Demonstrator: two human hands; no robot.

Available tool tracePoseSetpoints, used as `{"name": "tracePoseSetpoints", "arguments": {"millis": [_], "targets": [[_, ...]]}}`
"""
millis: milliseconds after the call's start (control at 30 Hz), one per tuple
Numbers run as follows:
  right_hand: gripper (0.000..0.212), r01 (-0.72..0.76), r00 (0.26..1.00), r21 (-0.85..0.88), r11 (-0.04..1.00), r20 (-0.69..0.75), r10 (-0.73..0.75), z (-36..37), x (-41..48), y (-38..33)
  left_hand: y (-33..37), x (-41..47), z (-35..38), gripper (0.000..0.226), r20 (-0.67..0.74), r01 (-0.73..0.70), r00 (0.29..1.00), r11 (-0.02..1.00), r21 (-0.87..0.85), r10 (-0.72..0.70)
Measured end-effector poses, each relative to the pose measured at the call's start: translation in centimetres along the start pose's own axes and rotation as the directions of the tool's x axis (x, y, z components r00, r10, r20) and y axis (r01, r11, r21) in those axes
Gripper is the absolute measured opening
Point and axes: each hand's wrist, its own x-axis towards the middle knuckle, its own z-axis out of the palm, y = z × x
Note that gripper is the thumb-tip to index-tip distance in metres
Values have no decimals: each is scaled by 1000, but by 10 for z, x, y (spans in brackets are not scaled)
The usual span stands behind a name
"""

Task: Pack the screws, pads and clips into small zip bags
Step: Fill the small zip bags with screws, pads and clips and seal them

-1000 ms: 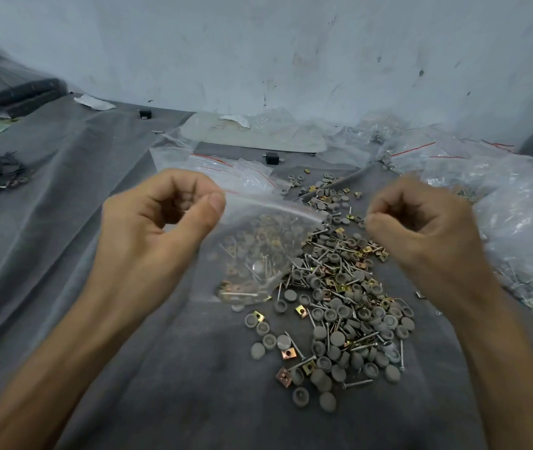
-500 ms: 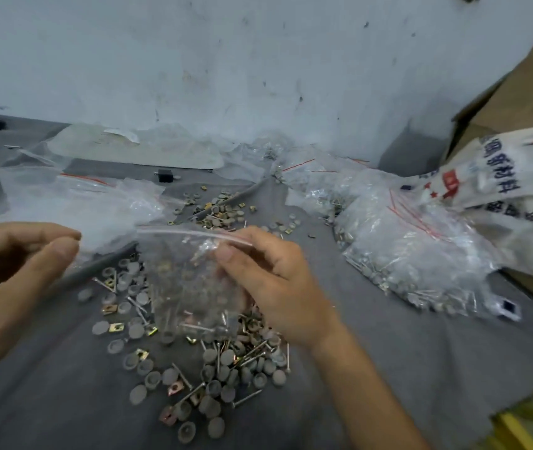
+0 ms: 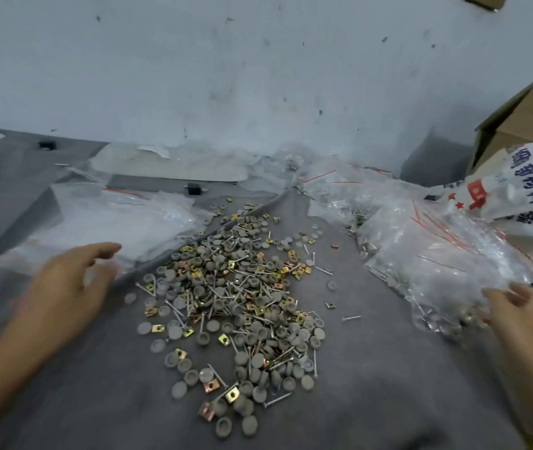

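Screw pile (image 3: 229,297) lies apart from left hand (image 3: 64,287), right hand (image 3: 518,316).

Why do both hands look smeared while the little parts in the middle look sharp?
Head view: motion blur smears the left hand and right hand; the pile of screws, pads and clips is sharp; lighting is soft, with faint shadows.

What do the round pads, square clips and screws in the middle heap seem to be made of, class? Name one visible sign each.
Pads: probably rubber or soft plastic; matt grey, no shine. Clips: likely plated sheet metal; thin, yellow and coppery gleam. Screws: likely steel; silvery, bright glints.
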Motion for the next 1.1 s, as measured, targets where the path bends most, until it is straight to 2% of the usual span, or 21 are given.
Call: {"name": "tracePoseSetpoints", "arguments": {"millis": [67,167,267,367,433,533,633,733,800,900,967,1033,1100], "targets": [[45,144,983,-14,990,115,-141,12,-27,-1,1,1,6,51,139,-29,990,968,249,-6],[17,357,865,20,934,370,-339,44,-79,-21,4,3,9,56,312,60,930,919,390,-194],[19,474,674,113,873,591,-443,81,-128,-49,-3,6,15,48,284,23,946,908,418,-155],[14,514,455,186,838,768,-450,120,-176,-68,-6,9,14,40,218,21,970,924,383,-112],[12,527,363,236,816,806,-467,142,-200,-72,-6,9,13,35,222,33,966,912,408,-134],[10,489,272,307,816,835,-478,161,-224,-66,-6,12,12,19,206,35,971,918,395,-125],[12,441,247,326,836,852,-462,165,-236,-54,-11,15,11,16,77,32,995,955,296,-57],[15,440,222,320,839,867,-447,161,-242,-47,-16,15,11,33,111,57,988,928,367,-104],[14,421,207,322,848,876,-435,157,-244,-45,-19,13,10,24,49,85,992,918,386,-113],[13,386,222,317,866,880,-421,151,-246,-44,-16,13,3,12,-134,135,986,948,287,-100],[13,380,227,310,872,882,-412,151,-246,-43,-12,15,-3,8,-216,109,975,969,223,-60],[13,392,224,304,868,884,-410,151,-246,-44,-7,16,-10,8,-203,115,974,992,44,-103],[15,380,217,292,878,894,-391,151,-248,-45,2,17,-14,10,-116,184,969,950,-252,-219]]}}
